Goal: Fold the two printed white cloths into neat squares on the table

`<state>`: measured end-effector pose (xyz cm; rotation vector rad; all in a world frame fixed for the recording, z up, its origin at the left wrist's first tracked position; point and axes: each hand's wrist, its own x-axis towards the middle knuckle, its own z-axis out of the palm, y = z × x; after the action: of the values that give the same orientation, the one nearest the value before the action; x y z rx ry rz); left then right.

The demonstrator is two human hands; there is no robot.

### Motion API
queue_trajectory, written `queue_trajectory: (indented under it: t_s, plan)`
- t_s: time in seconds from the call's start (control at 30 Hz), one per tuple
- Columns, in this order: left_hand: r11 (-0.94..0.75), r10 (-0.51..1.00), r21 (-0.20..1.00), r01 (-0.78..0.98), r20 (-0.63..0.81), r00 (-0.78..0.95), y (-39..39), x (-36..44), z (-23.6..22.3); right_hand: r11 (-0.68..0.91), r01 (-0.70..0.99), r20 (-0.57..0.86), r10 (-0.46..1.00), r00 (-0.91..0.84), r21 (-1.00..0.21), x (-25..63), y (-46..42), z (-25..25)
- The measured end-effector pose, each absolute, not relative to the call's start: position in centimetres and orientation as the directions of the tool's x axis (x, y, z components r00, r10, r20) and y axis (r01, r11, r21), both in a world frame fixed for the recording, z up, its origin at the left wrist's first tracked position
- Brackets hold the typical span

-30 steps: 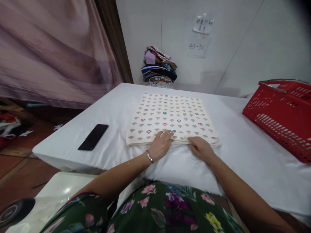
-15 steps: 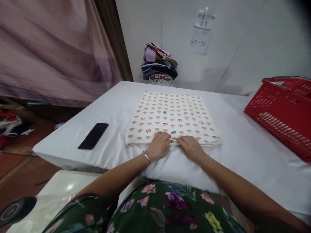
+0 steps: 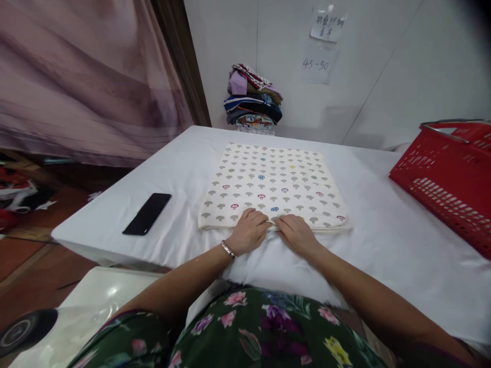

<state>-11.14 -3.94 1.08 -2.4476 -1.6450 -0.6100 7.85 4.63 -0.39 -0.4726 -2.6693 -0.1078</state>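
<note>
A cream cloth printed with small mushrooms lies folded flat in the middle of the white table. My left hand, with a bracelet on the wrist, rests on the cloth's near edge with its fingers curled onto the fabric. My right hand lies right beside it on the same edge, fingers bent and pressed on the hem. The two hands almost touch at the middle of the near edge.
A black phone lies on the table to the left. A red plastic basket stands at the right. A stack of folded clothes sits at the back against the white wall. A pinkish curtain hangs at the left.
My right hand has slid left along the cloth's near edge until it sits beside my left hand. The left hand has stayed nearly in place.
</note>
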Motion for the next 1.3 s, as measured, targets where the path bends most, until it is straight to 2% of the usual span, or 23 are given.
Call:
queue_trajectory:
  t_s: [0.2,0.5,0.7,0.97,1.13,1.3]
  plan:
    - [-0.399,0.861,0.079,0.914,0.375,0.344,-4.2,-11.0,0.9,0.952,0.303,0.392,0.264,-0.881,0.04,7.5,4.4,-1.0]
    - [-0.337,0.89,0.007,0.942,0.328,0.316,-4.5,-10.5,0.5,0.966,0.257,0.454,0.232,-0.86,-0.006,6.2,4.5,-1.3]
    - [-0.107,0.938,0.003,0.994,0.332,0.1,-6.0,-12.5,0.7,0.976,0.211,0.527,0.21,-0.823,-0.059,6.0,4.4,-1.7]
    - [0.181,0.905,0.031,0.983,0.385,-0.179,-9.2,-19.6,1.9,0.977,0.194,0.493,0.211,-0.844,-0.086,6.1,4.3,-1.8]
    - [0.134,0.931,0.118,0.984,0.326,-0.166,-11.4,-21.7,1.9,0.98,0.181,0.391,0.2,-0.898,-0.087,5.8,4.1,-1.4]
    - [0.115,0.94,0.143,0.983,0.306,-0.154,-11.4,-21.7,1.8,0.975,0.218,0.356,0.215,-0.909,-0.031,5.4,3.8,-1.0]
